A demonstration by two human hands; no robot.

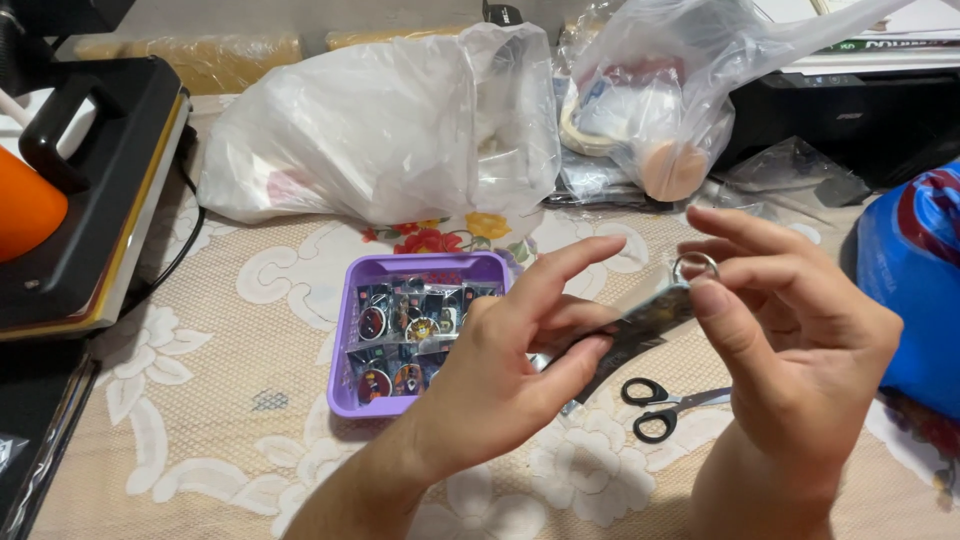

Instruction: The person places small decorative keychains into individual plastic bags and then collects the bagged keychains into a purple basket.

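Pinching small clear packet (640, 325) between both hands above table (200, 400): left hand (510, 370) at lower end, right hand (800, 330) fingers on ring (694, 267). Purple tray (345, 340) just left, scissors (665, 405) beneath; bare cloth near front edge.

A purple tray (345, 300) of small wrapped round trinkets sits mid-table on a cream lace cloth (230, 330) with flower patterns. Black-handled scissors (655, 405) lie near and to the right of it. Far behind stand crumpled clear plastic bags (390, 125), with a black press machine (90, 190) at the far left and a blue bag (915, 270) at the right edge.
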